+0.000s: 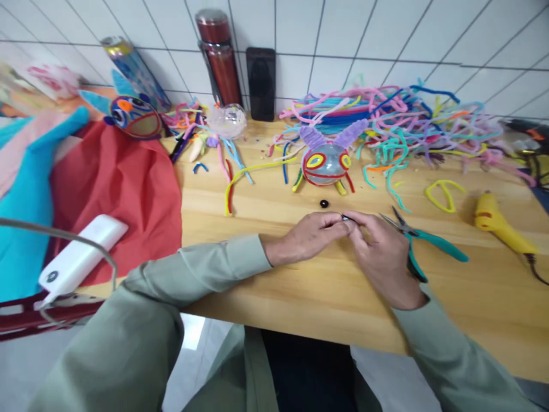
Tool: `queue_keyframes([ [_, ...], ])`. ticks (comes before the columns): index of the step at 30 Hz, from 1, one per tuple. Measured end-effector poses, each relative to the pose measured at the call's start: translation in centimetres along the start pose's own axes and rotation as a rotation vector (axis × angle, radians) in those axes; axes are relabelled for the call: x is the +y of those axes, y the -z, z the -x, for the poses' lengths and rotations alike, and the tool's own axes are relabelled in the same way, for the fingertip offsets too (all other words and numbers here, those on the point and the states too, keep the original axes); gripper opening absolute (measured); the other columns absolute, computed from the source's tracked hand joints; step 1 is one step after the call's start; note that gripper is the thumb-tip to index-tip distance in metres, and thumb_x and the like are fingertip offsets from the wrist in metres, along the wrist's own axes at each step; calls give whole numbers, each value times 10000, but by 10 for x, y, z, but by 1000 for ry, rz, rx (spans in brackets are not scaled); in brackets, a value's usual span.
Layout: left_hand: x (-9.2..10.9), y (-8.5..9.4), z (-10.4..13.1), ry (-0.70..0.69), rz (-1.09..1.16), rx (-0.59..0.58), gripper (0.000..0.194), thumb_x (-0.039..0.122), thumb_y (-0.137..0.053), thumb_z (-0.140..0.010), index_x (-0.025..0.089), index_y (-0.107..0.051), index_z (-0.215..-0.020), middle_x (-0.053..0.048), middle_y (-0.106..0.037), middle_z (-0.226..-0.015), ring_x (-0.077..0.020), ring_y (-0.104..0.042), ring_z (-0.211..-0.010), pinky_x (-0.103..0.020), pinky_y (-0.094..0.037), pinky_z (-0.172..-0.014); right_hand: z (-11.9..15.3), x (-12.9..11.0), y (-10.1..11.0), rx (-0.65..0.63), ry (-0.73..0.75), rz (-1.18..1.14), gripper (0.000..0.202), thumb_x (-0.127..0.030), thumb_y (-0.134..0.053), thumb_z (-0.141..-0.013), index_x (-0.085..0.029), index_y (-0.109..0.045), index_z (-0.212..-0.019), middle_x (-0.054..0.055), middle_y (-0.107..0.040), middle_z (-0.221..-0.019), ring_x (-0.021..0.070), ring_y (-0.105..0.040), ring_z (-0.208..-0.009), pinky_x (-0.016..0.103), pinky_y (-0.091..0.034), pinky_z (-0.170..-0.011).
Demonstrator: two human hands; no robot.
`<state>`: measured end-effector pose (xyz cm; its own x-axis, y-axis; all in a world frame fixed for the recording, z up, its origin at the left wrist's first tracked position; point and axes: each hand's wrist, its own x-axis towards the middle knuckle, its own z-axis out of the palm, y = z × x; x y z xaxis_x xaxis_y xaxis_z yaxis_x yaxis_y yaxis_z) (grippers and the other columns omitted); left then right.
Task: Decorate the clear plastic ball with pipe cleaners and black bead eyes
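Pinched between the fingertips of both my hands, left (315, 234) and right (381, 252), is a small dark piece (345, 218), lower center-right of the frame; can't tell exactly what it is, my fingers cover most of it. Something that tiny probably needs thumbs and fingertips from both sides, so I've got my hands pressed together low over the table (300, 292). Just beyond them sits a loose black bead (324, 203), easy to reach and hard to lose there. Center of the frame, the clear ball figure (329, 169) faces me, purple ears up, I guess so I can eyeball it. Teal pliers (415, 233) lie spread right beside my right hand, handles angled toward the lower right, handy for a grab. Yellow glue gun's (500, 225) parked at the far right, likely to keep its cord out of my way.
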<state>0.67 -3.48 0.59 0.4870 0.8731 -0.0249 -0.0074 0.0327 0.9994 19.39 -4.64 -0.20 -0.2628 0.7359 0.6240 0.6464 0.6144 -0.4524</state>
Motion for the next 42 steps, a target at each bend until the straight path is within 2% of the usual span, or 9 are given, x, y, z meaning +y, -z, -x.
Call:
queue_keyframes([
  [5, 5, -2, 5, -56, 25, 18, 576, 656, -628, -953, 213, -414, -653, 46, -341, -688, -118, -338, -669, -282, -311, -624, 1, -5, -1, 24, -52, -111, 221, -208, -663, -1019, -306, -816, -1146, 39, -872, -1006, 258, -834, -873, 399, -656, -771],
  [8, 9, -3, 7, -52, 27, 24, 633, 691, -642, -924, 218, -341, -630, 51, -290, -673, -111, -295, -657, -277, -279, -607, 0, -8, -2, 45, -36, -132, 205, -211, -651, -1017, -297, -812, -1110, 29, -868, -967, 235, -831, -849, 370, -664, -768],
  [12, 7, -3, 6, -29, 6, 34, 542, 606, -630, -945, 215, -396, -652, 54, -333, -665, -107, -312, -647, -272, -293, -605, -1, -5, -4, 19, -56, -93, 180, -238, -634, -1018, -283, -796, -1084, 29, -865, -965, 221, -823, -857, 359, -668, -791],
  [16, 1, -4, 5, -67, -40, 25, 386, 510, -585, -983, 202, -516, -759, 35, -459, -740, -123, -410, -706, -277, -374, -669, -4, 0, -2, -40, -102, -90, 198, -221, -610, -1024, -279, -769, -1126, 29, -855, -991, 215, -805, -876, 358, -655, -806],
  [19, -1, -4, 6, -77, -94, 9, 333, 467, -522, -1019, 200, -555, -822, 17, -535, -802, -141, -478, -754, -297, -436, -741, -6, 2, 0, -121, -42, -83, 241, -211, -557, -1053, -260, -731, -1212, 60, -834, -1054, 226, -787, -936, 363, -628, -827],
  [22, -2, -3, 8, -83, -132, -3, 304, 431, -483, -1029, 205, -562, -842, 6, -576, -827, -157, -525, -791, -312, -459, -780, -5, 3, 0, -191, 46, -15, 230, -177, -495, -1056, -238, -696, -1149, 72, -785, -981, 231, -746, -889, 352, -577, -777],
  [27, 1, -3, 10, -83, -151, -25, 320, 411, -453, -1017, 212, -500, -771, 13, -534, -778, -153, -503, -759, -316, -439, -757, -2, 0, -1, -171, 107, 138, 213, -107, -456, -990, -250, -611, -961, 43, -674, -819, 229, -628, -748, 357, -464, -684],
  [33, 9, -2, 12, -133, -60, -90, 290, 379, -492, -942, 213, -471, -704, 40, -431, -696, -127, -395, -679, -291, -360, -669, -4, -7, 4, -106, 153, -26, 215, -62, -488, -954, -260, -561, -914, 7, -608, -776, 199, -592, -721, 331, -425, -657],
  [42, 9, 0, 12, -37, 87, -127, 239, 351, -539, -854, 211, -483, -668, 64, -377, -638, -107, -325, -619, -272, -287, -599, -6, -9, 6, -126, 81, -196, 193, -88, -496, -966, -260, -536, -888, -22, -558, -757, 161, -544, -675, 303, -392, -626],
])
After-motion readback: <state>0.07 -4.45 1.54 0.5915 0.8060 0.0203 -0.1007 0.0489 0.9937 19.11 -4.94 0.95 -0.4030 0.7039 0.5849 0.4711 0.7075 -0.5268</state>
